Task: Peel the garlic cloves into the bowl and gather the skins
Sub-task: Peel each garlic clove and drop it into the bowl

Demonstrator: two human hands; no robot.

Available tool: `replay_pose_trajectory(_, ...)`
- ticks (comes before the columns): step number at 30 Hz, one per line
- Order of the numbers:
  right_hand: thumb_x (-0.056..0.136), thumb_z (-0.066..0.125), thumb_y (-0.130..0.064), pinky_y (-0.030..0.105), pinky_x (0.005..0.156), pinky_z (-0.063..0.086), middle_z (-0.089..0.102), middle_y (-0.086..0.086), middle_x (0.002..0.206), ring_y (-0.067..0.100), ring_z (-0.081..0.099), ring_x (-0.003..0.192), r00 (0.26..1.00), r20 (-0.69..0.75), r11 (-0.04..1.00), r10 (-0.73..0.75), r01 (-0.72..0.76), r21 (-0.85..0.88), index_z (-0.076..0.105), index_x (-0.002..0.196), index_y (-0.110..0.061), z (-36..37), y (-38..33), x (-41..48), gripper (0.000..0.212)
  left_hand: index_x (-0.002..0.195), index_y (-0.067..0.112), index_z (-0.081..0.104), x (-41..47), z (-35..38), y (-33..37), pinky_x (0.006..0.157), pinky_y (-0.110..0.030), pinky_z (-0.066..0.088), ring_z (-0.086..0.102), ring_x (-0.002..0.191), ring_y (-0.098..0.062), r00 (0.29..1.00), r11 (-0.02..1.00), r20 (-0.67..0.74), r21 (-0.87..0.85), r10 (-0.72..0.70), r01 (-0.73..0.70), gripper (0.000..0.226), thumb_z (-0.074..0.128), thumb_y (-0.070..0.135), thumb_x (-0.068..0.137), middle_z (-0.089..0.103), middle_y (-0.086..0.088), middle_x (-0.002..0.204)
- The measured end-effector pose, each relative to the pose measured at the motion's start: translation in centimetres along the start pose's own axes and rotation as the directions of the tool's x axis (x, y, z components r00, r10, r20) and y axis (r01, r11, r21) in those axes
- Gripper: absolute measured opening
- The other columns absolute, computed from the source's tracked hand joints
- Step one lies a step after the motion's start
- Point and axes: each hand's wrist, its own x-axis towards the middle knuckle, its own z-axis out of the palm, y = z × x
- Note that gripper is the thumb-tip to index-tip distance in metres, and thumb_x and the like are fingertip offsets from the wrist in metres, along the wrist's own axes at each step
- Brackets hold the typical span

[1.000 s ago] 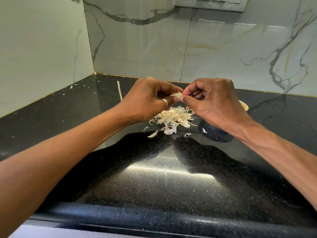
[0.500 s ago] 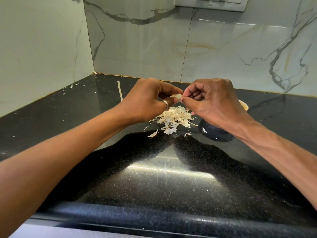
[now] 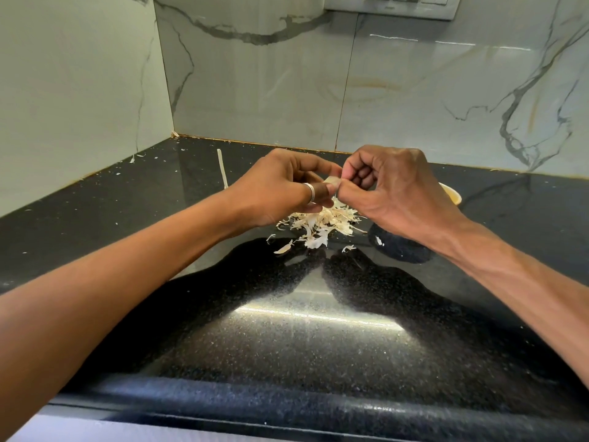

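Pinched between your left hand (image 3: 280,189) and right hand (image 3: 392,189), the clove (image 3: 333,180) sits over the skins (image 3: 322,223); the bowl (image 3: 451,194) lies right, behind your right hand.

A glossy black speckled desk (image 3: 134,218) fills a corner, its rounded near edge running across the bottom. A bright strip of light reflects in the polished top near the middle. The left wall (image 3: 73,90) and far wall (image 3: 398,90) are pale marble-look tiles with grey veins, meeting at a corner far left. A white switch plate (image 3: 392,4) sits high on the far wall.
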Motion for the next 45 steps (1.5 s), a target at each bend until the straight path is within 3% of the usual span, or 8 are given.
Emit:
replay_pose_trajectory(3,0.089,0.073,-0.035,0.015,0.067,0.056,0.064,-0.012,0.07,-0.004,0.06,0.06,0.999,-0.028,1.0,-0.017,0.017,-0.005,0.069,0.086,-0.016,0.0,0.0,0.0,0.019,0.115,0.013,0.07,0.0,0.1,0.3,0.086,-0.027,0.06,0.074,0.099,-0.019,0.998,0.991,0.005,-0.116,-0.062,0.062,0.021,0.068,0.01,0.094,0.076,-0.013,0.104)
replay_pose_trajectory(9,0.085,0.056,-0.06,0.016,0.066,0.056,0.062,-0.013,0.069,-0.004,0.059,0.059,0.998,-0.043,0.999,-0.045,0.046,0.028,0.066,0.086,-0.02,-0.1,-0.5,0.0,0.042,0.111,0.006,0.068,0.3,0.0,0.4,0.08,-0.027,0.062,0.075,0.087,-0.014,0.991,0.951,-0.029,-0.285,-0.133,0.119,0.015,0.064,0.008,0.097,0.076,-0.009,0.097)
replay_pose_trajectory(16,0.085,0.054,-0.053,0.019,0.064,0.055,0.063,-0.013,0.069,-0.004,0.06,0.06,0.997,-0.049,0.998,-0.059,0.06,0.021,0.067,0.083,-0.018,0.1,-0.4,0.0,0.037,0.109,0.005,0.066,0.4,-0.1,0.4,0.079,-0.031,0.062,0.073,0.088,-0.018,0.986,0.928,-0.031,-0.342,-0.166,0.146,0.014,0.065,0.003,0.095,0.072,-0.012,0.098)
replay_pose_trajectory(23,0.086,0.069,-0.023,0.019,0.07,0.055,0.066,-0.008,0.07,-0.004,0.06,0.064,0.997,-0.05,0.998,-0.06,0.058,-0.026,0.069,0.083,-0.015,0.2,-0.1,0.0,0.009,0.111,0.003,0.066,0.7,-0.2,0.4,0.077,-0.03,0.062,0.074,0.095,-0.024,0.976,0.902,-0.105,-0.411,-0.19,0.131,0.017,0.066,0.002,0.094,0.069,-0.02,0.11)
replay_pose_trajectory(27,0.085,0.061,-0.031,0.017,0.071,0.054,0.063,-0.01,0.069,-0.005,0.059,0.063,0.998,-0.024,0.998,-0.064,0.064,-0.01,0.068,0.084,-0.016,0.2,-0.4,-0.1,0.017,0.11,0.002,0.066,0.9,-0.3,0.1,0.079,-0.031,0.061,0.072,0.106,-0.031,0.97,0.888,-0.148,-0.447,-0.195,0.11,0.016,0.066,0.001,0.094,0.068,-0.023,0.115)
replay_pose_trajectory(37,0.084,0.063,-0.028,0.022,0.067,0.055,0.066,-0.01,0.069,-0.003,0.061,0.062,0.997,-0.006,0.998,-0.07,0.071,0.005,0.069,0.082,-0.015,0.3,-0.7,-0.1,0.014,0.112,0.002,0.065,0.8,-0.1,0.4,0.077,-0.029,0.062,0.069,0.093,-0.02,0.957,0.894,-0.226,-0.445,-0.18,0.063,0.017,0.063,0.0,0.095,0.065,-0.017,0.11)
replay_pose_trajectory(45,0.083,0.072,-0.018,0.021,0.067,0.056,0.067,-0.01,0.069,-0.002,0.062,0.061,0.998,-0.002,0.998,-0.067,0.067,0.0,0.07,0.081,-0.015,0.3,-0.8,-0.1,0.004,0.111,0.005,0.065,1.0,-0.3,0.2,0.074,-0.024,0.061,0.072,0.096,-0.02,0.945,0.9,-0.281,-0.435,-0.166,0.029,0.015,0.063,0.002,0.095,0.069,-0.015,0.11)
